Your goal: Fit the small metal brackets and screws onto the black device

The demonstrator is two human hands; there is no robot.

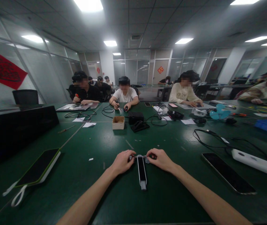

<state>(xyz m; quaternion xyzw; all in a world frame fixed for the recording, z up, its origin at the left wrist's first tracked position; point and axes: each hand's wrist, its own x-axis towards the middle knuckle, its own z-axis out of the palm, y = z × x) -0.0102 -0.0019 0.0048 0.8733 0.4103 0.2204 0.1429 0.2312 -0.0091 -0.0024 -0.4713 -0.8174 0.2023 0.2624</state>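
Pinching a black gadget (142,170) in the fingers of the left hand (123,162) and right hand (160,160), with a phone (228,173) at three o'clock and a box (118,122) at twelve.

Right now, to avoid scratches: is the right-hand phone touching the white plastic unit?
Apart: the head view shows green mat between the phone and the white plastic unit.

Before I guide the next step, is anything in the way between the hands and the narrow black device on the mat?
Nothing visible is: the left hand and right hand are already at the top end of the narrow black device, which lies on the green mat.
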